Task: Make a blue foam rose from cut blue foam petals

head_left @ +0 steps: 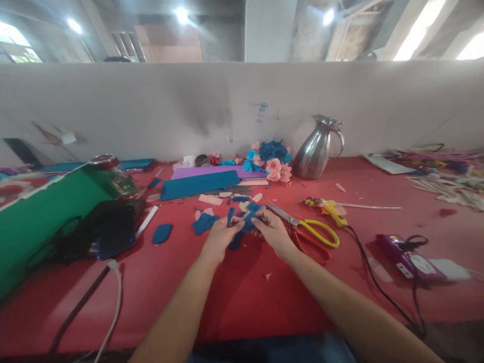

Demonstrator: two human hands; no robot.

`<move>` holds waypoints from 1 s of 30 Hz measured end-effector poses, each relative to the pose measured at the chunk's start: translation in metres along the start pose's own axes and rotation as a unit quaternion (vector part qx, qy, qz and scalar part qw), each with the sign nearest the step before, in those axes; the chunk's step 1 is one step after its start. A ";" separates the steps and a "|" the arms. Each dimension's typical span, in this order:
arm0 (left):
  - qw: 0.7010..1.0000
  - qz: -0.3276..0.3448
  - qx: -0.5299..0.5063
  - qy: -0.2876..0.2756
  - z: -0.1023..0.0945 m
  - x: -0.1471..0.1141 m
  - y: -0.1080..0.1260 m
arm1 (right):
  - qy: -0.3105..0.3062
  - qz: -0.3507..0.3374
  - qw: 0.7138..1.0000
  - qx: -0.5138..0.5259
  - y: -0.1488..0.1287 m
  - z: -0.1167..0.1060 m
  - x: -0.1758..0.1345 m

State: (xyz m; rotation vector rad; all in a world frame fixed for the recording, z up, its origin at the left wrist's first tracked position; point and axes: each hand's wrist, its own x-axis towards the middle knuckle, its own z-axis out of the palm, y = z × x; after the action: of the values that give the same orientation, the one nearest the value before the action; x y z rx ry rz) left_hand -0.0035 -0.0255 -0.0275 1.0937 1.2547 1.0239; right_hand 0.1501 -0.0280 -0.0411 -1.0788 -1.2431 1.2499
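Between my two hands is a blue crepe paper petal (249, 222), pinched at both sides. My left hand (224, 233) has its thumb and fingers closed on the left part, with another blue strip standing up by the fingers. My right hand (273, 230) pinches the right part. Loose blue petals (205, 223) lie just left of my hands, and a single blue cut piece (162, 234) rests farther left. Scissors (308, 229) with one yellow and one red handle lie beside my right hand.
Behind my hands are folded blue paper (200, 185), purple paper (181, 173) and a bunch of paper flowers (270, 159). A steel jug (314, 151) stands by the wall. Rightward lie a yellow glue gun (335, 212) and a purple power strip (410, 257); leftward, a phone (116, 232) and green board (56, 212).
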 end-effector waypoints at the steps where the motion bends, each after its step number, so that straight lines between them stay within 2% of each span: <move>1: 1.000 -0.001 0.003 0.005 0.000 0.000 0.000 | 0.002 0.000 1.000 0.004 -0.002 -0.001 0.000; 4: 1.000 0.002 0.000 0.000 0.000 -0.001 0.002 | -0.008 0.005 1.000 0.008 -0.012 -0.007 -0.002; 10: 1.000 0.012 -0.026 -0.003 0.002 -0.002 0.005 | -0.114 0.066 0.991 -0.028 -0.037 -0.024 -0.007; 15: 0.999 0.023 -0.028 0.029 0.000 -0.002 0.005 | -0.064 0.067 0.996 -0.009 -0.047 -0.031 -0.008; 18: 0.999 0.035 -0.014 0.013 0.000 -0.004 0.006 | -0.059 0.077 0.995 -0.032 -0.043 -0.027 -0.007; 23: 0.999 0.035 0.013 -0.015 0.002 -0.006 0.010 | -0.036 0.042 0.994 -0.092 -0.036 -0.024 -0.019; 24: 0.999 0.033 0.015 -0.011 0.002 -0.006 0.011 | -0.057 0.060 0.992 -0.093 -0.037 -0.026 -0.026; 25: 0.999 0.032 0.016 -0.002 0.001 -0.005 0.011 | -0.105 0.092 0.986 -0.093 -0.039 -0.029 -0.033; 27: 0.999 0.036 0.012 0.033 -0.002 -0.004 0.011 | -0.267 0.175 0.942 -0.100 -0.044 -0.035 -0.049; 28: 0.998 0.043 0.009 0.051 -0.003 -0.003 0.011 | -0.337 0.185 0.915 -0.119 -0.047 -0.037 -0.055; 29: 0.997 0.049 0.007 0.063 -0.004 -0.002 0.010 | -0.367 0.155 0.905 -0.152 -0.048 -0.037 -0.060; 30: 0.996 0.054 0.007 0.069 -0.005 -0.002 0.009 | -0.350 0.094 0.911 -0.196 -0.050 -0.037 -0.062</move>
State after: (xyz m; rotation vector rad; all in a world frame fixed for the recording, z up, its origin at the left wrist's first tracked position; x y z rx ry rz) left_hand -0.0090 -0.0249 -0.0179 1.1277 1.3252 1.1907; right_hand 0.1947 -0.0894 0.0019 -1.0808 -2.0407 1.6594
